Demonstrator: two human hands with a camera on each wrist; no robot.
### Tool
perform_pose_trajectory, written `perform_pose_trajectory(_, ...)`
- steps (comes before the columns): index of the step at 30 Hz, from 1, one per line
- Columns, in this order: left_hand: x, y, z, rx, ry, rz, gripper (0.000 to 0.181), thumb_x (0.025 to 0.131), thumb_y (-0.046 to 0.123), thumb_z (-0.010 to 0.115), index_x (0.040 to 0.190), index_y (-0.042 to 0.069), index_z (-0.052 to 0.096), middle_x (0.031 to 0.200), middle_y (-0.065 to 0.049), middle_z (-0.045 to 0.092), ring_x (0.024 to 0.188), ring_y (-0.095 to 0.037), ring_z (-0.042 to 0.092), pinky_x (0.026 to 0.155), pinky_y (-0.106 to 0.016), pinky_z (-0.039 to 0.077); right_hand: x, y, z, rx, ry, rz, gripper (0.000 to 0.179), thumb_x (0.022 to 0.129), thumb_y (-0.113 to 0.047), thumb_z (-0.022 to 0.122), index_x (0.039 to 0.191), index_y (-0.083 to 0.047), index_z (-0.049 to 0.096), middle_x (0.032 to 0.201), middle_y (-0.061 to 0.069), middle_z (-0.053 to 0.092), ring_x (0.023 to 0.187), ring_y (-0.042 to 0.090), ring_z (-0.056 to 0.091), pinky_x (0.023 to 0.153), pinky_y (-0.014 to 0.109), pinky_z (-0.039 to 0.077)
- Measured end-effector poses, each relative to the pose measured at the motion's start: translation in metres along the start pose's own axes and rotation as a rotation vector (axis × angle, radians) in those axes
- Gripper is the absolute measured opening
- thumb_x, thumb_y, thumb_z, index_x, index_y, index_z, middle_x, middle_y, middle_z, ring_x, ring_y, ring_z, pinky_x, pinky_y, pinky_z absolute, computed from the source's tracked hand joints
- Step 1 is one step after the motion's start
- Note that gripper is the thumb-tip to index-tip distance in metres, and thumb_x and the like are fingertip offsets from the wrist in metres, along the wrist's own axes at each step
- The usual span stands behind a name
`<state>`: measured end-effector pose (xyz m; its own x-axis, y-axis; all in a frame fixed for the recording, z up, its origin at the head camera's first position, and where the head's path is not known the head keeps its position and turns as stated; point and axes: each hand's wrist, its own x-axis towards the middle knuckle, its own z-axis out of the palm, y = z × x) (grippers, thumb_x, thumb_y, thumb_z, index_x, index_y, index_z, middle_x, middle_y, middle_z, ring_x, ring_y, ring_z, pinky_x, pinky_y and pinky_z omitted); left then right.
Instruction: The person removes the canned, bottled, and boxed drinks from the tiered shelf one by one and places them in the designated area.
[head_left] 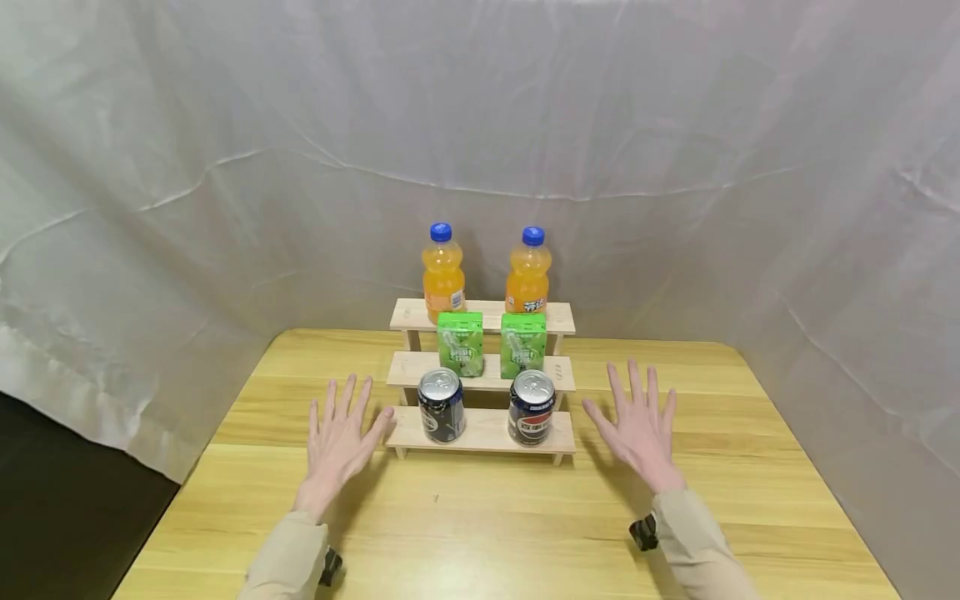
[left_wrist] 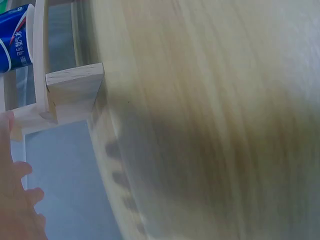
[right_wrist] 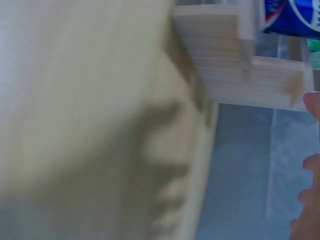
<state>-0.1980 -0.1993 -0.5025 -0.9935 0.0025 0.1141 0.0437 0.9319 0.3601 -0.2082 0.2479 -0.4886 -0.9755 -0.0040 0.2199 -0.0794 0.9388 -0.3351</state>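
Observation:
A three-tier wooden rack (head_left: 480,421) stands in the middle of the table. Its top tier bears two orange soda bottles, a left bottle (head_left: 443,279) and a right bottle (head_left: 528,275), both with blue caps. Two green drink cartons, one left (head_left: 461,346) and one right (head_left: 522,348), occupy the middle tier. On the bottom tier are two dark blue cola cans, a left can (head_left: 441,408) and a right can (head_left: 531,410). My left hand (head_left: 341,442), fingers spread, hovers left of the rack. To the rack's right, my right hand (head_left: 641,429) is likewise spread, holding nothing.
The wooden table (head_left: 480,533) extends around the rack. Grey-white cloth (head_left: 480,125) hangs behind it and along both sides. A dark area (head_left: 67,508) shows beyond the table at lower left. Each wrist wears a black device.

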Motion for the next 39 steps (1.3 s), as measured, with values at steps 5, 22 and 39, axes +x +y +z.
perform_pose_trajectory(5,0.001,0.001,-0.006,-0.013,-0.013,0.001,0.074,0.103,0.061,0.033,0.161,0.019,0.015,0.17,-0.011,0.004,0.156,-0.043,-0.002,0.122,-0.066,-0.009,0.021,-0.013,-0.023,-0.003,0.03,-0.048,0.083,0.098,-0.065,0.041,0.162,-0.019,0.016,0.171,0.012,-0.004,0.155,0.047,-0.003,0.117,0.077,-0.007)
perform_pose_trajectory(22,0.006,0.007,-0.01,-0.428,-0.196,-0.031,0.078,0.105,0.051,0.041,0.158,-0.001,0.018,0.158,-0.031,0.032,0.146,-0.051,0.032,0.117,-0.072,0.021,0.098,-0.074,-0.104,0.168,0.083,-0.263,0.08,0.096,-0.056,0.054,0.16,-0.017,0.026,0.17,0.014,0.012,0.157,0.04,0.008,0.125,0.066,0.003)
perform_pose_trajectory(39,0.01,0.011,-0.002,-0.65,-0.201,-0.117,0.049,0.093,0.019,0.071,0.127,-0.013,0.059,0.114,-0.029,0.069,0.102,-0.033,0.067,0.088,-0.042,0.059,0.151,-0.122,-0.124,0.584,-0.148,-0.243,0.066,0.099,-0.037,0.062,0.154,-0.009,0.038,0.159,0.017,0.04,0.144,0.039,0.041,0.12,0.056,0.033)
